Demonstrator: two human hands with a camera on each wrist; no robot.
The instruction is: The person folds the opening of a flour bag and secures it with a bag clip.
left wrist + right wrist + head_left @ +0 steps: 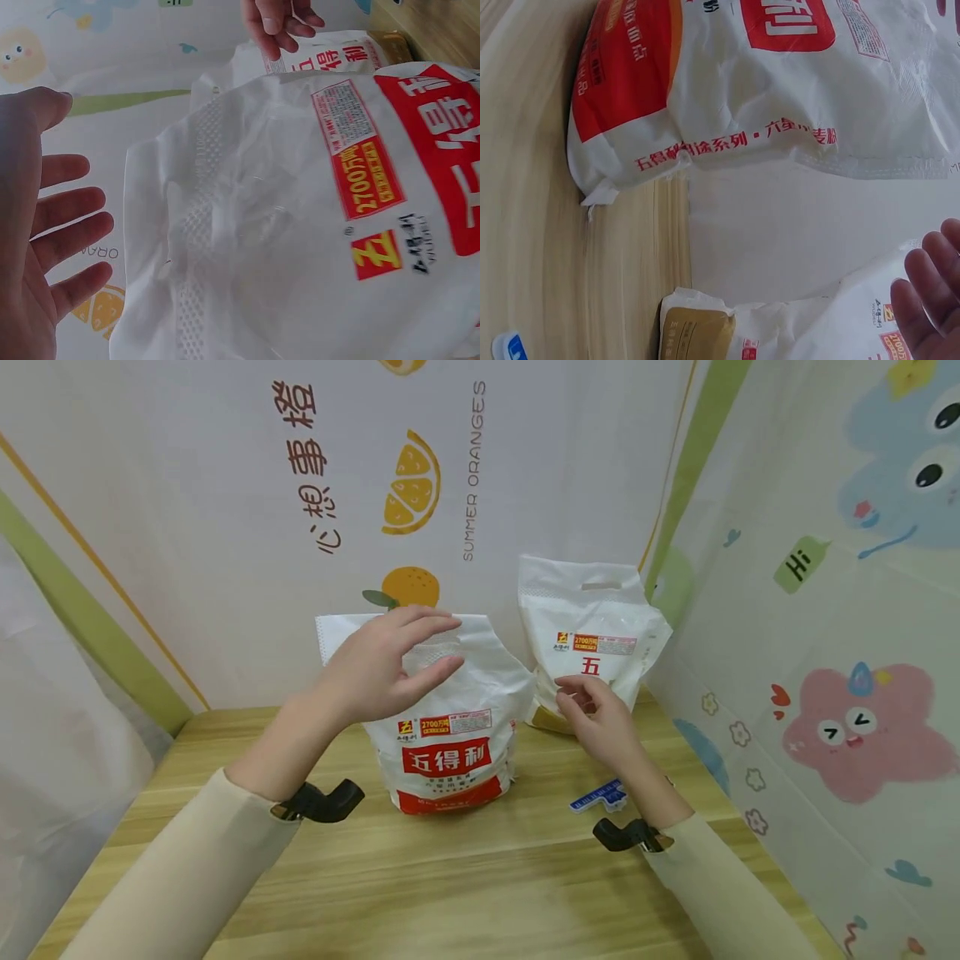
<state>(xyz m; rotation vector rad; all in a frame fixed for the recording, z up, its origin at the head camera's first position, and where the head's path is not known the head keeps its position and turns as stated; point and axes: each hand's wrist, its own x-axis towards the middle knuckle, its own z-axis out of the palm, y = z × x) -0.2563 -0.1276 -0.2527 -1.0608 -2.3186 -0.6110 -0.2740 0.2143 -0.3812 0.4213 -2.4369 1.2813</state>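
Note:
A white flour bag [450, 693] with red print stands upright on the wooden table. My left hand [386, 664] is held at its top edge, fingers and thumb spread apart with nothing between them; in the left wrist view the hand [56, 232] lies beside the bag's top seam. Behind and to the right stands a second flour bag [592, 610], with a handle slot at its top and a gold patch [697, 334] near its base. My right hand [596, 714] hangs in front of this second bag, its fingers loosely bent and holding nothing.
A small blue piece with a white edge [600, 796], clip-like in shape, lies on the wooden table [450, 885] near my right wrist. White curtains with orange prints [412, 485] hang behind the bags. A wall with cartoon prints [862, 731] closes the right side.

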